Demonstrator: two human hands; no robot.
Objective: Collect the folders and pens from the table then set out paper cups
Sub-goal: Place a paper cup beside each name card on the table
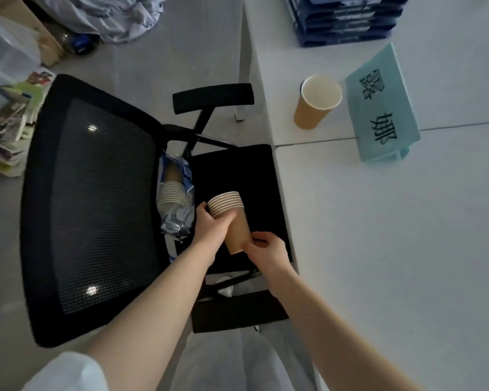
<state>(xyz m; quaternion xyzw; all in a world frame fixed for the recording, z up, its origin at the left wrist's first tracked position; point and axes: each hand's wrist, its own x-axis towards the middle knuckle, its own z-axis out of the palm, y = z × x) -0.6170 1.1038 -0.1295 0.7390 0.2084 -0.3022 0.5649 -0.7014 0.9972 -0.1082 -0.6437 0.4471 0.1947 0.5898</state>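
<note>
Both hands around cup stack

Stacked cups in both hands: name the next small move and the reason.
Probably pull the bottom cup free with the right hand, since it pinches the base of the stack of cups that the left hand holds; only one cup stands on the table.

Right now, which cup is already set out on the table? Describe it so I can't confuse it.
Start at the white table on the right and find the teal name card with dark characters. Just left of it stands a single brown paper cup, upright and empty, unlike the nested stack of brown cups in hand.
</note>
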